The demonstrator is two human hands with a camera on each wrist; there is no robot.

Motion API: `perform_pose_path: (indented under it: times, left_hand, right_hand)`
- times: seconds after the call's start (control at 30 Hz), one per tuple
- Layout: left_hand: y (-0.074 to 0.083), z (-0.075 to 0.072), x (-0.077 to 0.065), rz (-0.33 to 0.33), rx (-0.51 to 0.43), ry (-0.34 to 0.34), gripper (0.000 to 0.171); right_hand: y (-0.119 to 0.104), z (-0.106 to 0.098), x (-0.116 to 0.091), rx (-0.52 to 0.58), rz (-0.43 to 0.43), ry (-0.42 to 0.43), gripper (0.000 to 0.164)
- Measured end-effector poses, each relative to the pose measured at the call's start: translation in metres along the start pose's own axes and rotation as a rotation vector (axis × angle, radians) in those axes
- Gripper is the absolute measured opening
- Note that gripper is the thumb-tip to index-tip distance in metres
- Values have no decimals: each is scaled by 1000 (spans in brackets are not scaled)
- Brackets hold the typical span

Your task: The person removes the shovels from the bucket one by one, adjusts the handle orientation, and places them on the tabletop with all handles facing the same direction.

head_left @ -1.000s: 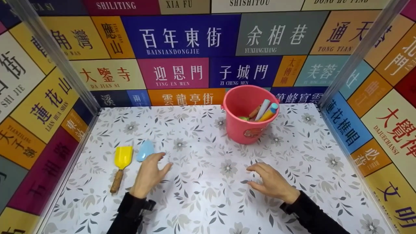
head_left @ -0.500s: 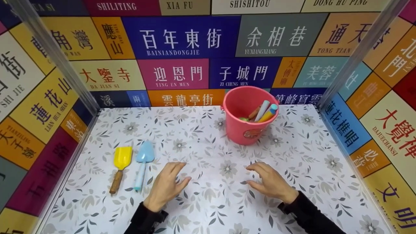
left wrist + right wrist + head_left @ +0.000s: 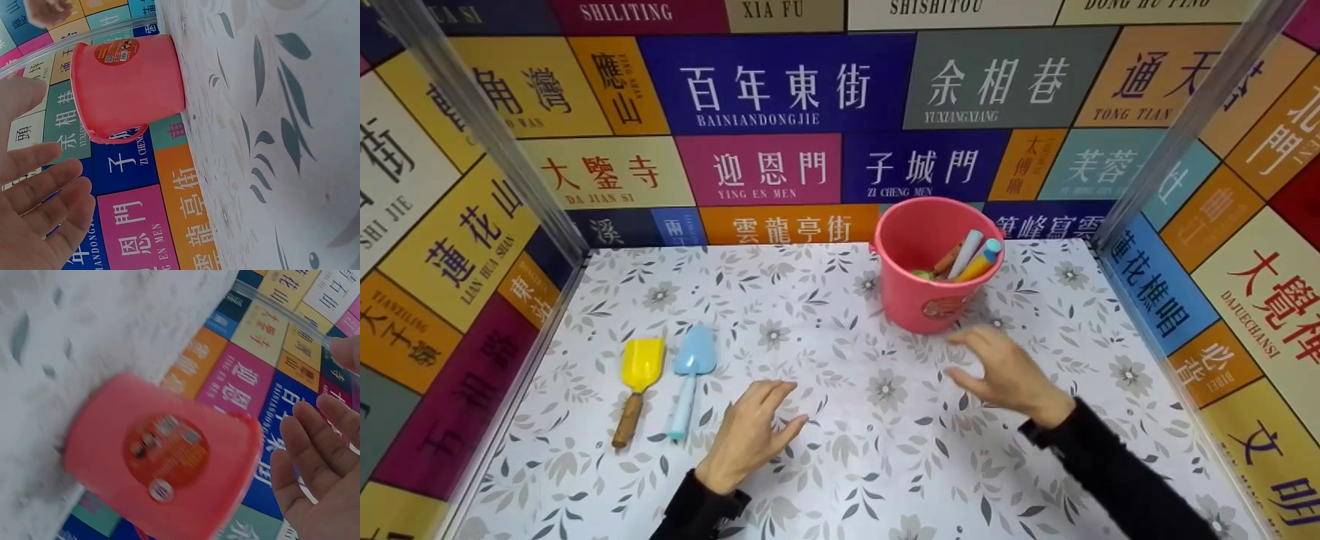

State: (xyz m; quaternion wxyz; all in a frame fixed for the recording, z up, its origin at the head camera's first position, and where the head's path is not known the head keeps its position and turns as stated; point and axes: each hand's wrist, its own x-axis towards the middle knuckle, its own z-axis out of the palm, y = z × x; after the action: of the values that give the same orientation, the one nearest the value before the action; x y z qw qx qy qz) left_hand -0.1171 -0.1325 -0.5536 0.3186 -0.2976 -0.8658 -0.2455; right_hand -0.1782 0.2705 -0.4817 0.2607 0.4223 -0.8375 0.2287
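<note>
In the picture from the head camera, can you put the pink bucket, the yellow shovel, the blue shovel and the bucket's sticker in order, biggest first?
1. Pink bucket: largest.
2. Yellow shovel and blue shovel: too alike to rank.
3. Sticker: smallest.

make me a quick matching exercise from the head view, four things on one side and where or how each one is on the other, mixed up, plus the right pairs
Things
1. light blue trowel
2. bucket
3. right hand
4. yellow scoop

Place or state
A. holding nothing
B. lying down, with a brown handle
C. lying just to the right of the scoop
D. standing upright, with several items inside

Right pairs: 1-C, 2-D, 3-A, 4-B
</note>
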Motion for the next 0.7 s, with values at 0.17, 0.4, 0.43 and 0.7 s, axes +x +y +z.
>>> perform_pose_path:
  times: [0.17, 0.4, 0.43, 0.7]
  left_hand:
    - [0, -2, 0, 0, 0, -20, 53]
    - [1, -2, -2, 11, 23, -34, 52]
    - [2, -2, -2, 15, 25, -36, 52]
    - [2, -1, -4, 28, 16, -60, 50]
  right_hand:
    - [13, -35, 42, -11, 129, -107, 50]
    - [40, -57, 96, -79, 347, -374, 32]
    - [46, -57, 103, -84, 361, -405, 31]
    - [85, -43, 130, -174, 478, -604, 28]
